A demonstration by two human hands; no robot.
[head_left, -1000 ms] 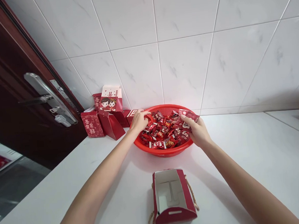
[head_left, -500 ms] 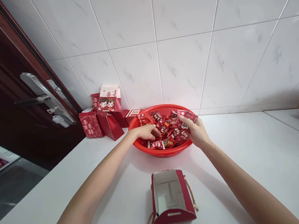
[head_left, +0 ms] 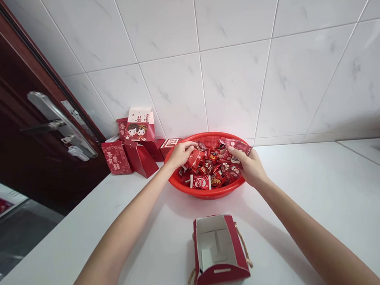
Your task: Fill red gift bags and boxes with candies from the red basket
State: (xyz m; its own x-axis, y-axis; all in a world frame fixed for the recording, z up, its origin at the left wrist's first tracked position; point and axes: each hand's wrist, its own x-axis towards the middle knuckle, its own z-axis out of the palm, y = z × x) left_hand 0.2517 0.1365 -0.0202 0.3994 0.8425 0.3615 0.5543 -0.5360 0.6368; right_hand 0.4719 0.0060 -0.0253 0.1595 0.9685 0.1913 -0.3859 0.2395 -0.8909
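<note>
A red plastic basket (head_left: 209,194) full of small wrapped snack packets (head_left: 215,156) stands near the wall. My left hand (head_left: 180,155) is over the basket's left side, its fingers closed on a bright red snack packet (head_left: 195,158). At the right rim, my right hand (head_left: 250,165) pinches a dark red snack packet (head_left: 239,147) between thumb and fingers. Closer to me, an open red gift box (head_left: 223,275) with a pale, empty inside and rope handles rests on the white table, apart from both hands.
Several red gift boxes (head_left: 141,159) are grouped at the left rear, some leaning on others; one shows two cartoon figures. A dark door (head_left: 8,107) with a metal handle (head_left: 61,125) is at the left. White wall tiles (head_left: 234,87) rise behind the table.
My left hand has moved up and slightly left from among the packets and now has hold of a bright red one. My right hand stays almost still with its packet.
</note>
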